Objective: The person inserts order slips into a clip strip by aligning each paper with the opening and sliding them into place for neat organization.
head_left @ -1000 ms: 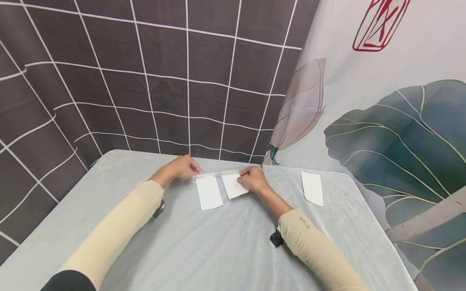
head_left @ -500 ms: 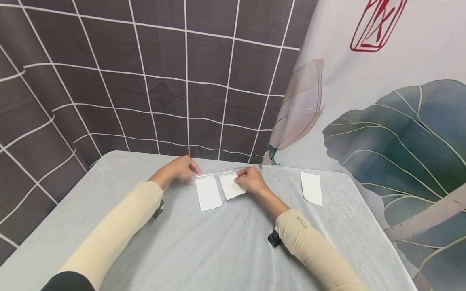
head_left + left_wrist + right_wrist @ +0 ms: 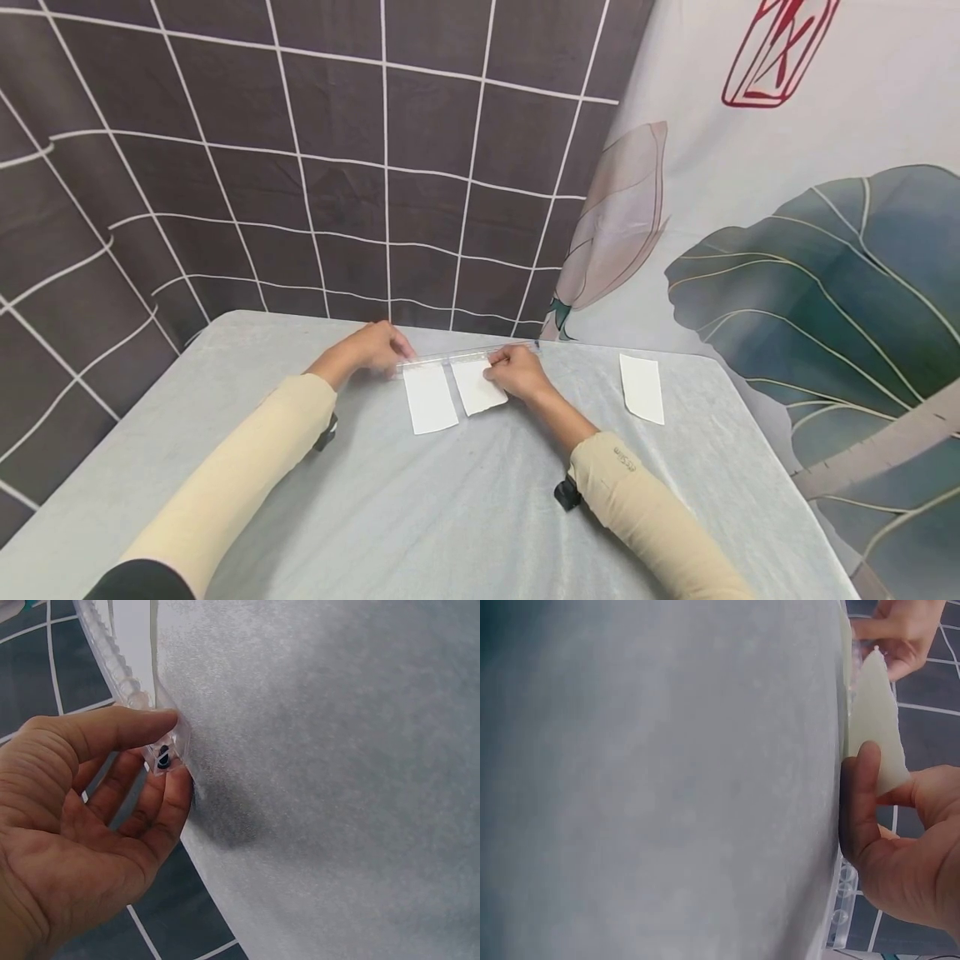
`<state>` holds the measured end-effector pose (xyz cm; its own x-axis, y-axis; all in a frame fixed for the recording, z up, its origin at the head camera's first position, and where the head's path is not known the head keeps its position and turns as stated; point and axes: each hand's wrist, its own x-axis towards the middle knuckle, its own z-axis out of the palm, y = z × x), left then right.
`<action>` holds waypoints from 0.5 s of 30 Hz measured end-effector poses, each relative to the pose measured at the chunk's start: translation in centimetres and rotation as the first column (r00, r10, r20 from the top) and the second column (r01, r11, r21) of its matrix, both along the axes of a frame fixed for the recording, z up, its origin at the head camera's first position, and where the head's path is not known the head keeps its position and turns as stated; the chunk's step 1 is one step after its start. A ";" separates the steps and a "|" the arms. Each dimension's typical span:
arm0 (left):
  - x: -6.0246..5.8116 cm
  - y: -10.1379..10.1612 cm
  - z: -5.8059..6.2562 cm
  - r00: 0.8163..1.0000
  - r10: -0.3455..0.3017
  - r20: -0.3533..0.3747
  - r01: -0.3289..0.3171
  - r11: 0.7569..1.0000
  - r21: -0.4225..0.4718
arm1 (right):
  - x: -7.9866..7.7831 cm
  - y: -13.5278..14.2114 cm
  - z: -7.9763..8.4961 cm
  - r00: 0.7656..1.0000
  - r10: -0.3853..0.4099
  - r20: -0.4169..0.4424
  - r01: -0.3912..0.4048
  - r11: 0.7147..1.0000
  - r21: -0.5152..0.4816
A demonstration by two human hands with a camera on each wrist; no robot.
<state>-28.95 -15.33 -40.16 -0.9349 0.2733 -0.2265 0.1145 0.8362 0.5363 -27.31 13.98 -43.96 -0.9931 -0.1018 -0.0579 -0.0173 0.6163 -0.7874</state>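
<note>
A clear, ruler-like plastic strip with a row of round shapes spans the space between my hands near the table's far edge. My left hand pinches its left end between thumb and fingers; a small dark mark shows on that end in the left wrist view. My right hand pinches a white paper piece with an uneven lower edge. That paper's top overlaps the strip, and in the right wrist view the paper stands tilted up. Left of it, another white paper rectangle extends down from the strip.
A third white paper piece lies on the right of the table, one lower corner rounded. Pale grey cloth covers the table. A dark grid-patterned curtain hangs behind, and a leaf-patterned one at the right.
The paper in my right hand has shifted slightly left, and its lower edge sits a little nearer to me. My left hand and the strip hold almost the same place.
</note>
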 end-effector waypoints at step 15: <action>0.1 -0.1 0.3 1.000 -0.021 0.009 0.021 1.000 0.013 | 0.2 2.0 0.4 0.991 0.067 0.113 -0.058 0.995 -0.079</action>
